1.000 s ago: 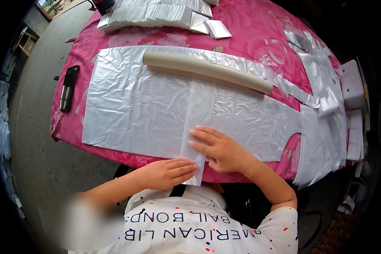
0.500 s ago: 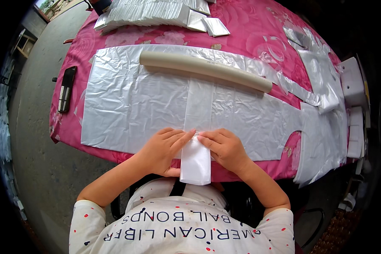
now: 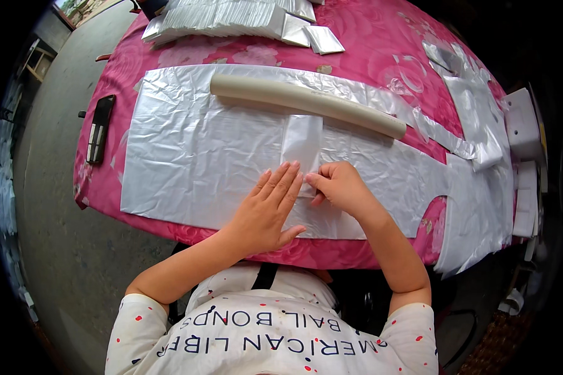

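A narrow folded white plastic bag (image 3: pixel 302 139) lies on a stack of large flat plastic bags (image 3: pixel 181 147) spread in front of me. My left hand (image 3: pixel 266 209) is open, its fingers stretched out together and pressing on the near part of the folded bag. The thumb points off to the right. My right hand (image 3: pixel 342 187) pinches the right edge of the folded bag between thumb and curled fingers. Just beyond the folded bag, a long beige tube (image 3: pixel 306 105) rests across the flat stack.
A pink flowered cloth (image 3: pixel 369 37) covers the table. Rows of folded plastic packets (image 3: pixel 222 22) stand at the far left. A black phone-like device (image 3: pixel 100 130) lies at the left edge. More loose plastic bags (image 3: pixel 475 206) drape over the right side, beside white boxes (image 3: pixel 524 128).
The folded bag has gone from hanging over the near edge to lying flat farther up the stack. My left hand has flattened out; my right hand has shifted slightly right and away from me.
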